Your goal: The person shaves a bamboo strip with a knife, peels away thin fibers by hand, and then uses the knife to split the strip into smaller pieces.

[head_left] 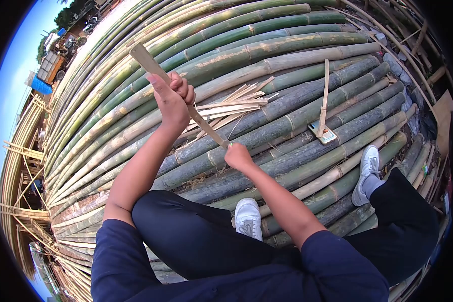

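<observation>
My left hand (172, 100) is closed around a flat bamboo slat (204, 125), which slants from upper left down to lower right in front of me. At the slat's lower end is my right hand (239, 156), its fingers closed on it; a small greenish bit shows by the thumb, too small to name. Just beyond the slat lies a bundle of thin split bamboo strips (236, 106). To the right, a longer narrow strip (324, 93) has its lower end over a small flat rectangular object (322, 133) that looks like a phone.
Rows of bamboo poles (267, 50) lie side by side beneath and around me. My white shoes (247, 219) rest on them. At far left stands a rack of bamboo (27, 151), with an orange-sided truck (51, 66) farther back. A brown board (442, 118) is at far right.
</observation>
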Demonstrator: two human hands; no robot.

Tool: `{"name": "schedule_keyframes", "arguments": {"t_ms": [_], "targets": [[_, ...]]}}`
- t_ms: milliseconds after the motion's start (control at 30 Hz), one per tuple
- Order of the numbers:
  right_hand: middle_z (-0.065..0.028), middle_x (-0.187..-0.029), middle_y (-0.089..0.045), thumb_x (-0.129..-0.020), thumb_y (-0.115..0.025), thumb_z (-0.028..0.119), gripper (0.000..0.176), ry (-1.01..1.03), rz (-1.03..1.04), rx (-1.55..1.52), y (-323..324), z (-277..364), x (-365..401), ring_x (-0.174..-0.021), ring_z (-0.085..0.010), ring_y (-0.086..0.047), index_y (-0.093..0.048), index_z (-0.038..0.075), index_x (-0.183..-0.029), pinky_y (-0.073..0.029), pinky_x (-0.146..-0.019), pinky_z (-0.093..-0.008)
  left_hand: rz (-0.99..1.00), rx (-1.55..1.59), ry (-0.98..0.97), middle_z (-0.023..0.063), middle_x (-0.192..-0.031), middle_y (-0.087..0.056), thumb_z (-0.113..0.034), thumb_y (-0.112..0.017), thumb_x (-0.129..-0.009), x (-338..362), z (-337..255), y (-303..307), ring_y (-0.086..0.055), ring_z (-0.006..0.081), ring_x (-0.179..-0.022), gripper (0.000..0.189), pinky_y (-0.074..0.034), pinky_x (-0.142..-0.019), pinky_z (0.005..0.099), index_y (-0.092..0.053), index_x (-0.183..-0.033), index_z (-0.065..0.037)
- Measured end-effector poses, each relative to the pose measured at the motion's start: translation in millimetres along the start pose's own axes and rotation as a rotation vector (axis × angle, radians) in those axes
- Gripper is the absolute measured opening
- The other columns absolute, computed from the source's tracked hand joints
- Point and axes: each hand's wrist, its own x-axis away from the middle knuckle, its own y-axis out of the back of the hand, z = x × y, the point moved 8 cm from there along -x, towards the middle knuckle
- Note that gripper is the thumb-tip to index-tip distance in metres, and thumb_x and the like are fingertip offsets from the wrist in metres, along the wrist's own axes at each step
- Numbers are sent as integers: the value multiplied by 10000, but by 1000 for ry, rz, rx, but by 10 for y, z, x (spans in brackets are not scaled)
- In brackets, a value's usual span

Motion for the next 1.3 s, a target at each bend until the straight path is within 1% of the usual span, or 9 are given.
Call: {"name": "schedule_keyframes", "arguments": {"t_ms": [167,300,533,667,767,867,967,1067,1300], "targets": [[-305,-856,-639,-956,-439,169,301,116,-124,-103,202,542,342,-840,-481,-621,-612,-75,-912,-485,-760,-541,43,-13,-21,-48,-536,-213,-821,-290,-822,48,-2,-24,-145,89,-445,689,-153,-425,268,-287,-678,-147],[-294,-832,-635,-953,-447,182,301,-22,-85,-52,-160,-163,98,-846,-489,-607,-600,-59,-858,-475,-759,-540,18,1,10,-47,-537,-216,-821,-292,-820,3,15,-35,-147,90,-443,688,-158,-424,266,-287,-676,-148],[-313,-906,-639,-957,-450,176,303,81,-82,-136,176,494,310,-920,-461,-623,-616,-76,-930,-498,-801,-516,54,28,9,-48,-535,-218,-812,-293,-829,10,31,8,-149,92,-436,678,-158,-421,269,-295,-686,-150],[-299,-830,-643,-950,-465,181,301,-21,-62,-2,-267,-249,10,-872,-471,-626,-615,-80,-930,-508,-782,-515,-17,17,18,-50,-534,-211,-820,-304,-821,-36,0,64,-147,93,-435,679,-157,-423,271,-293,-686,-155],[-305,-853,-641,-951,-462,175,294,57,14,6,-21,10,4,-874,-470,-625,-609,-80,-930,-499,-797,-520,3,45,30,-49,-534,-208,-819,-299,-823,-29,24,81,-144,94,-437,679,-157,-424,270,-292,-688,-154],[-321,-828,-624,-953,-457,188,318,125,-131,-113,141,394,244,-839,-488,-608,-598,-75,-844,-482,-759,-544,22,30,33,-49,-536,-204,-821,-298,-823,8,-5,38,-143,94,-440,679,-158,-427,269,-291,-689,-155],[-315,-816,-627,-952,-460,197,334,115,-167,-112,-101,106,131,-820,-491,-609,-606,-81,-838,-491,-741,-542,12,22,23,-53,-536,-201,-823,-302,-820,-3,1,45,-142,94,-442,679,-156,-427,268,-287,-683,-158],[-321,-840,-630,-952,-455,187,341,24,-3,67,-317,-366,-50,-824,-485,-615,-640,-80,-850,-497,-760,-532,2,27,33,-53,-536,-200,-826,-301,-817,-21,2,51,-141,93,-443,682,-154,-426,269,-284,-678,-159],[-306,-889,-644,-952,-454,177,301,42,-96,-57,-135,-18,143,-888,-465,-624,-632,-58,-892,-495,-799,-527,45,54,52,-54,-533,-199,-819,-296,-825,51,12,49,-138,92,-441,678,-152,-429,270,-286,-673,-158]]}}
